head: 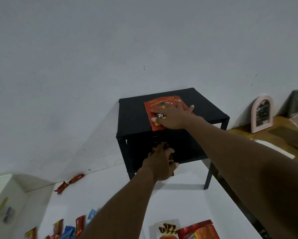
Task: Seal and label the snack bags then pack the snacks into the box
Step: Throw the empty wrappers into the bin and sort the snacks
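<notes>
A black shelf unit [132, 116] stands on the white table against the wall. A red snack bag [150, 105] lies flat on its top. My right hand [174, 116], a ring on one finger, rests spread on that bag. My left hand [160, 164] reaches into the shelf's dark lower opening and grips a small snack packet [162, 146] whose brown and orange end shows above my fingers. More snack bags lie at the near edge: a red pouch [199, 230] and a white wafer pack [167, 228].
Several small wrapped snacks [63, 228] are scattered at the lower left, and two red wrapped bars [68, 183] lie by the wall. A white box [1, 200] stands at the far left. A pink arched mirror [262, 114] leans on a wooden surface at right.
</notes>
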Motion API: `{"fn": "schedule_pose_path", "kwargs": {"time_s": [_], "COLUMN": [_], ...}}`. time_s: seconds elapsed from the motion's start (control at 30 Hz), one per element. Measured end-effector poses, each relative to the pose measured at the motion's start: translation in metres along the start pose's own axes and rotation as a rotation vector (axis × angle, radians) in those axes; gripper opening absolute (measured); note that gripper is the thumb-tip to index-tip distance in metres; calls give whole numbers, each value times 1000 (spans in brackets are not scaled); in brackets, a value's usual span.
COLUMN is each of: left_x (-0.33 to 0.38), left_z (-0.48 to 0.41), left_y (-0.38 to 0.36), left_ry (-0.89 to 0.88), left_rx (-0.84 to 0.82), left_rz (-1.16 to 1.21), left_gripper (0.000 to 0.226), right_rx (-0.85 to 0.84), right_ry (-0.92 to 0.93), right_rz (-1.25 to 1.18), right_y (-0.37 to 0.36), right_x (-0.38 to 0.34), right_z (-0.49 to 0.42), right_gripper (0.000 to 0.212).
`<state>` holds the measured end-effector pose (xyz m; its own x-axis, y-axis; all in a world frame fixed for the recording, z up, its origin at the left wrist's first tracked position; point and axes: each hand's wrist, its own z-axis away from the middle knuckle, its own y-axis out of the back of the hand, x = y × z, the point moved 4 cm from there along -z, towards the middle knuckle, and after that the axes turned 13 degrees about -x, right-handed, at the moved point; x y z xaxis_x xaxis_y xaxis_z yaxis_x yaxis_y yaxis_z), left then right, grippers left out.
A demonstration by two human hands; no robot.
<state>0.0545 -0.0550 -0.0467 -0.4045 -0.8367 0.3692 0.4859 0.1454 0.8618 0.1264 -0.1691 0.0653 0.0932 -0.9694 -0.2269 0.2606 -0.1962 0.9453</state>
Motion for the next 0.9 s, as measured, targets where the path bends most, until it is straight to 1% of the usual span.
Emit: {"fn": "schedule_pose_path", "kwargs": {"time_s": [0.13, 0.2, 0.37, 0.47, 0.73, 0.9], "left_x": [1, -1, -8, -14, -23, -22], "left_z": [8, 13, 23, 31, 62, 91], "left_y": [3, 2, -3, -4, -5, -1], "left_ry": [14, 22, 56, 66, 34, 9], "left_rx": [58, 79, 56, 47, 112, 147], "left_rz": [-1, -5, -48, -45, 43, 50], "left_gripper": [43, 40, 45, 43, 40, 37], "right_rx": [16, 34, 55, 84, 107, 129], "right_ry": [12, 15, 11, 15, 30, 81], "right_rz": [-52, -57, -64, -71, -101, -141], "right_y": [-1, -1, 0, 2, 7, 3], "right_x": [-1, -2, -7, -12, -27, -50], "right_z": [3, 5, 11, 19, 48, 71], "right_gripper": [56, 54, 51, 46, 38, 42]}}
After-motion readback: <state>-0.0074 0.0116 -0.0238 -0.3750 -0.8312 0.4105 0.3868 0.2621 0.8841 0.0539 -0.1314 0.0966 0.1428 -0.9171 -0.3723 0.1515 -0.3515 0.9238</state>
